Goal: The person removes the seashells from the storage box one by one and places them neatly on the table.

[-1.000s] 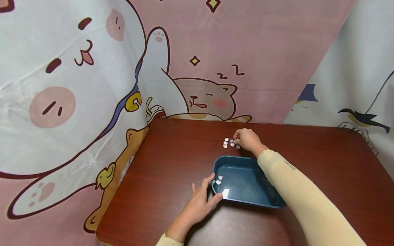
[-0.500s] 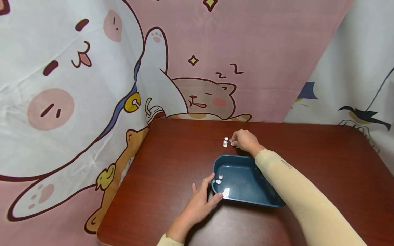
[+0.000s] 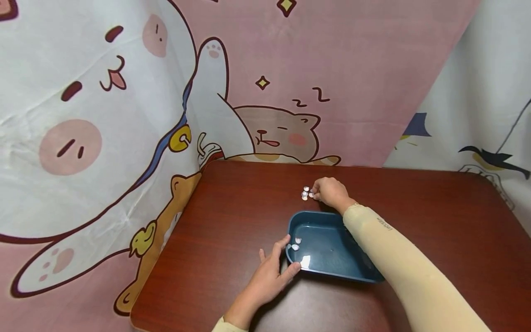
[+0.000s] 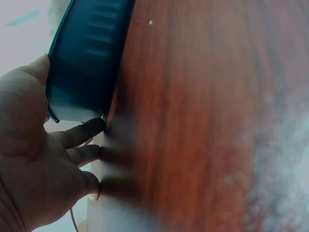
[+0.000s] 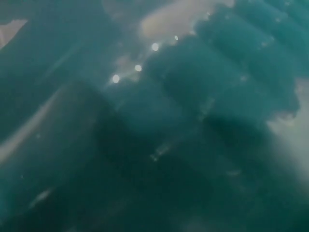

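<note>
Several small white, roundish pieces with a purplish tint [image 3: 304,194] lie in a cluster toward the table's back; their kind is too small to tell. At the cluster's right side my right hand [image 3: 332,191] has its thumb and fingertips together at one piece, partly hiding it. A few like pieces [image 3: 295,247] lie at the left end of a dark teal tray [image 3: 332,272]. My left hand [image 3: 269,272] touches that end, thumb at the near corner, fingers spread along the outside. In the left wrist view, the thumb meets the tray's wall [image 4: 82,77].
The reddish-brown wooden table [image 3: 232,207] carries the tray near its middle. Behind and to the left hangs a cartoon-printed cloth [image 3: 356,83]. My right sleeve [image 3: 398,258] passes over the tray's right side. Blurred teal plastic [image 5: 193,145] fills the right wrist view.
My right hand has shifted slightly left and down, covering pieces at the cluster's right that showed a second ago. The left hand and the tray stay put.
</note>
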Motion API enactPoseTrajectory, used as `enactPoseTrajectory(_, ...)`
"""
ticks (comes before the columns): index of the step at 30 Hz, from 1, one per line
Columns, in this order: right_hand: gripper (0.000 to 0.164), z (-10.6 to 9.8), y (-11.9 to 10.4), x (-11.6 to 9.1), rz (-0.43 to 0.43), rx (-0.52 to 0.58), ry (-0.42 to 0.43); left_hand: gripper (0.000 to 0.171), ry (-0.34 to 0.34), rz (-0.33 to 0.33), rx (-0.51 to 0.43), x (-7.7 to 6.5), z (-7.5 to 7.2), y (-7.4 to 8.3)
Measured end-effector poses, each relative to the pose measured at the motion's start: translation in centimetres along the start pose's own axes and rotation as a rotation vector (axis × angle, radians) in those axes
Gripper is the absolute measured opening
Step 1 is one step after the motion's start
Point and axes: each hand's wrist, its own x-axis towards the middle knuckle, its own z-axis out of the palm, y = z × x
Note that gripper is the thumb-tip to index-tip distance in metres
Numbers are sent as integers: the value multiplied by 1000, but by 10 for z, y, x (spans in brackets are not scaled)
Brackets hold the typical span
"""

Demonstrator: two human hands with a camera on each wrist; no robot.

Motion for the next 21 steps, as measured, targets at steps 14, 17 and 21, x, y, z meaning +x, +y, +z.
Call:
enactPoseTrajectory(14,9,-31,-27,-52,-124,181,91,73,-1,23,-4,0,-1,1)
enactPoseTrajectory(17,6,-37,-44,-84,-269,240,16,73,-4,24,-5,0,-2,1)
enactPoseTrajectory(21,10,-35,-56,-120,-390,316,-233,73,-4,40,-3,0,-2,-1)
